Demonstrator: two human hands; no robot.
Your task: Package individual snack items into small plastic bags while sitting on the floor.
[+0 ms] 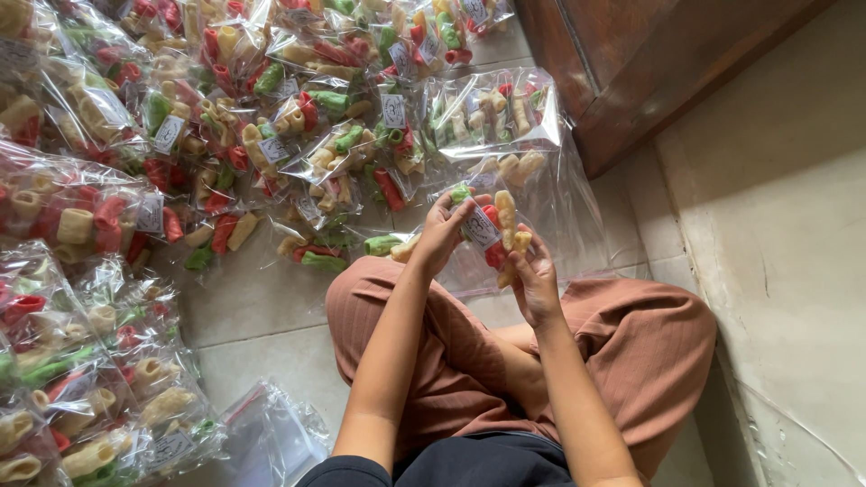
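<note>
While seated, left hand [442,236], right hand [534,281] hold one snack bag [492,230].

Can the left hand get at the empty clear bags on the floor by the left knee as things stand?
Probably not right away: the left hand is gripping the small snack packet together with the right hand. The path to the empty clear bags looks open over bare floor tile, once it lets go.
</note>
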